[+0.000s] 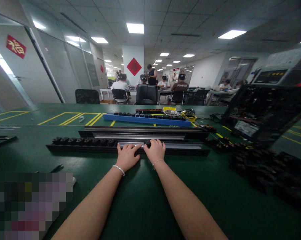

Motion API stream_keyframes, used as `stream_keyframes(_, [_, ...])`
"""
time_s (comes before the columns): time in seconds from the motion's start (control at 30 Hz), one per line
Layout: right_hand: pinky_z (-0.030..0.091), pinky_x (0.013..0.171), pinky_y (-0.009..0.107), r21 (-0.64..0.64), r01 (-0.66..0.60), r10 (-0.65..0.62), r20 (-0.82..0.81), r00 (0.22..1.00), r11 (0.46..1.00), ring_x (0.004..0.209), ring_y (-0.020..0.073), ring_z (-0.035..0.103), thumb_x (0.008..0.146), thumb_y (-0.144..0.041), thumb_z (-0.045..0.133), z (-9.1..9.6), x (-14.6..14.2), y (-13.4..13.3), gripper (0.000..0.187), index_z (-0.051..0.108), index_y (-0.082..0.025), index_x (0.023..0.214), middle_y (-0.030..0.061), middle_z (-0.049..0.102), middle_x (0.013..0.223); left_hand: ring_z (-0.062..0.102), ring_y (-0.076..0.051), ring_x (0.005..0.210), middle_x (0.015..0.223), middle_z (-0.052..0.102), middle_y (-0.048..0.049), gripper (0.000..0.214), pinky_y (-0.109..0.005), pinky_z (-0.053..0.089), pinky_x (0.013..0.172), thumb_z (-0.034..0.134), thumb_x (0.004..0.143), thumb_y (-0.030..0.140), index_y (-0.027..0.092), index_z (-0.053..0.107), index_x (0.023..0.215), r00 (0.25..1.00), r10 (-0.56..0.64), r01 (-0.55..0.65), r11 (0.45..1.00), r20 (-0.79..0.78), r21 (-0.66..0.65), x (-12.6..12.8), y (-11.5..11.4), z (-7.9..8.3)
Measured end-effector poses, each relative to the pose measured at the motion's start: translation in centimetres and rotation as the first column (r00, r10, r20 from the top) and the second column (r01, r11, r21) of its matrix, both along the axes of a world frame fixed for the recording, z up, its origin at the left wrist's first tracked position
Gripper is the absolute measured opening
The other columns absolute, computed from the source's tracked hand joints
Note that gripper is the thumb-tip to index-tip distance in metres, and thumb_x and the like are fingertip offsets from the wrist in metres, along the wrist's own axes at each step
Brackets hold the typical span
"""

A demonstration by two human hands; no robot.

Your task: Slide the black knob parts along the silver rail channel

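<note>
A long black rail (185,151) with a silvery inner strip lies crosswise in front of me. On its left part stands a row of several small black parts (85,142), side by side. My right hand (154,151) is closed on a black part (147,143) of similar look at the middle of the rail; its fingers hide much of it. To the left of it, my left hand (127,156) rests on the rail with its fingers apart, the index finger reaching toward the right hand. Nothing shows in its grasp.
Behind lie more rails (138,130) and a blue holder (145,119) with a row of black parts. Dark loose parts (260,166) are heaped at right, below an opened machine (255,110). A pixelated patch covers the lower left. People sit at tables farther back.
</note>
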State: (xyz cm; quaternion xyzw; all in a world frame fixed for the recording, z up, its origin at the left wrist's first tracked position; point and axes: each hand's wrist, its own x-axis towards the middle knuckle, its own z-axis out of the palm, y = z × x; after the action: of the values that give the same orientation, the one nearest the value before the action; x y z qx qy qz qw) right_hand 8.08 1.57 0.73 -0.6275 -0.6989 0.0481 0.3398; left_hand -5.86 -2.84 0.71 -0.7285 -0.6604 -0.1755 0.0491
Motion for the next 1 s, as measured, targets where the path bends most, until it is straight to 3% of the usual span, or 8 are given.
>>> stream_keyframes(0.23, [0.022,0.102,0.042,0.003,0.003,-0.003,0.017,1.0,1.0,0.117,0.0254,0.045,0.079,-0.036,0.048,0.3,0.2,-0.1,0.03,0.064,-0.018,0.096,0.0104,0.064,0.11,0.046,-0.027,0.115,0.117,0.06,-0.0027,0.049,-0.067,0.001,0.104,0.052,0.078,0.035,0.039,0.049,0.127,1.0,-0.007,0.007,1.0,0.011,0.004,-0.1,0.1,-0.3])
stream_keyframes(0.5, [0.028,0.097,0.037,-0.011,-0.009,0.01,0.047,0.999,1.0,0.111,0.0238,0.049,0.08,-0.035,0.047,0.8,0.5,-0.3,0.028,0.063,-0.016,0.094,0.0112,0.064,0.107,0.031,-0.031,0.131,0.145,0.037,-0.001,0.051,-0.066,0.009,0.105,0.054,0.075,0.035,0.039,0.05,0.126,0.999,0.013,-0.012,1.0,-0.035,0.024,-0.1,0.2,-0.5])
stream_keyframes(1.0, [0.035,0.09,0.031,0.004,-0.002,0.002,0.071,0.997,1.0,0.101,0.0214,0.054,0.079,-0.032,0.047,0.7,1.1,0.0,0.026,0.063,-0.016,0.091,0.0106,0.065,0.099,0.033,-0.03,0.131,0.144,0.04,-0.0014,0.052,-0.066,0.009,0.104,0.052,0.076,0.034,0.038,0.048,0.128,0.999,0.003,-0.002,1.0,-0.04,0.012,-0.2,0.3,-0.6])
